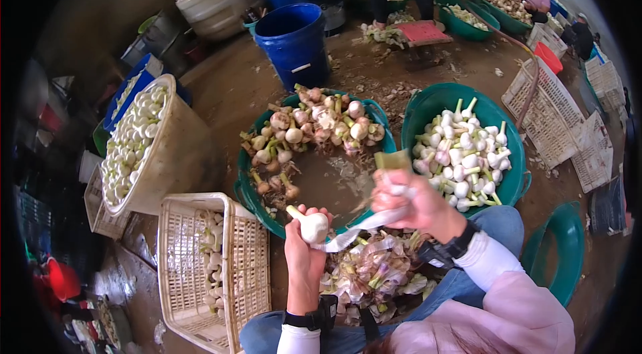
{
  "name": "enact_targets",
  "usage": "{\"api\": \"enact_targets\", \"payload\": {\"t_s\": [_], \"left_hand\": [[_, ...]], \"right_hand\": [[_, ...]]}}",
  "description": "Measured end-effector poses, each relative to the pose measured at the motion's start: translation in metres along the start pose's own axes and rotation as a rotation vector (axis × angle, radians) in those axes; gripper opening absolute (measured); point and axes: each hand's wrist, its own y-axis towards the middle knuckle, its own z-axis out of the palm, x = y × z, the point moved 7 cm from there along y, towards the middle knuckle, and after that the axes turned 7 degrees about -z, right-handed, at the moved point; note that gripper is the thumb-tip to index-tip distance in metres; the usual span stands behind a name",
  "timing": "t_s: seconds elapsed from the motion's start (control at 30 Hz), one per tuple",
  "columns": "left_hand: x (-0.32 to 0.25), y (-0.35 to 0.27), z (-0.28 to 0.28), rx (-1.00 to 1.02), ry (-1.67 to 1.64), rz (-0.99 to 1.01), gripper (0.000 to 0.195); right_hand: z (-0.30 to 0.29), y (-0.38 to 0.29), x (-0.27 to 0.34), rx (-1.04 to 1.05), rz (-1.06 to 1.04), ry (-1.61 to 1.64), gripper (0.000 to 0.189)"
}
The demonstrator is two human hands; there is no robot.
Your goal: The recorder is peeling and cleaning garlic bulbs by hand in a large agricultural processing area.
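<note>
A peeled white garlic bulb with a short stem rests in my left hand, its fingers curled round it. My right hand, up and to the right, is closed on a blurred tool with a flat yellowish end; its kind is unclear. A pale strip of garlic skin stretches between the bulb and my right hand. Beyond my hands, unpeeled garlic bulbs lie along the far side of a green tub of murky water or wet residue. Cleaned bulbs fill a second green tub at the right.
Loose garlic skins are heaped between my legs. A white plastic crate holds bulbs at the left, beside a big tilted white tub. A blue bucket stands ahead. A hose runs at the right; other people are farther back.
</note>
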Motion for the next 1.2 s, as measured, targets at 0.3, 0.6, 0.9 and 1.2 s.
{"api": "enact_targets", "payload": {"t_s": [0.3,0.6,0.9,1.2], "left_hand": [[-0.023,-0.012,0.063,0.119,0.663,0.456,0.046],[0.003,-0.055,0.055,0.417,1.207,-0.033,0.040],[-0.035,-0.060,0.064,0.196,1.415,0.294,0.039],[-0.088,-0.044,0.036,-0.354,1.903,0.786,0.049]], "right_hand": [[-0.121,-0.055,-0.102,0.309,0.216,-2.040,0.015],[-0.162,0.106,-0.084,-0.073,0.008,-1.741,0.014],[-0.262,0.247,-0.184,-0.554,0.138,-1.645,0.040],[-0.092,0.120,-0.132,-0.124,0.322,-0.517,0.031]]}}
